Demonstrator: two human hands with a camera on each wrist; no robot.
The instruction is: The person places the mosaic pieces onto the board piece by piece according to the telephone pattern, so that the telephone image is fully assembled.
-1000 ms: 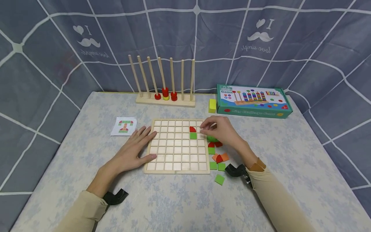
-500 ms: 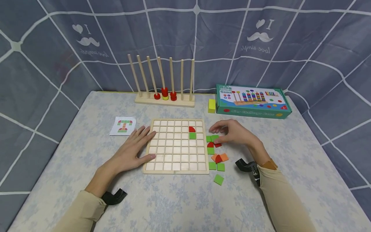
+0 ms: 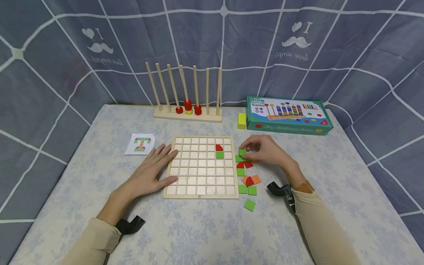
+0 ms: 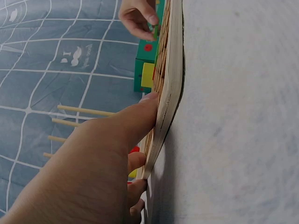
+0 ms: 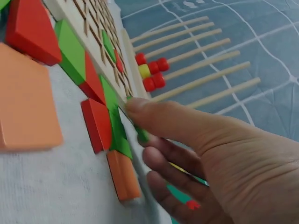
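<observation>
The small green square tile (image 3: 243, 151), seemingly painted wood, is held just right of the pale wooden grid board (image 3: 202, 196), above loose green tiles (image 3: 240, 172); the right hand (image 3: 265, 149) pinches it between thumb and fingers, while the left hand (image 3: 154, 169) lies with fingers spread on the board's left edge, clasping nothing; the two hands are well apart.

The tile should prove light and stiff, hardly fragile, though its smooth faces may slip a little; a hold on two opposite edges looks best, leaving the underside free; the board is probably rigid but light enough to slide, so flat pressure at its rim suits it.

Thin raised ridges divide the board and could catch a tilted tile; a red quarter-circle tile (image 3: 219, 148) and a green square inlay (image 3: 219, 155) fill two neighbouring cells, and most other cells lie bare; the loose red and orange pieces (image 3: 256, 179) crowd the board's right side, so low sideways movement there risks nudging them; the nearer desk (image 3: 205, 232) offers wide room.
</observation>
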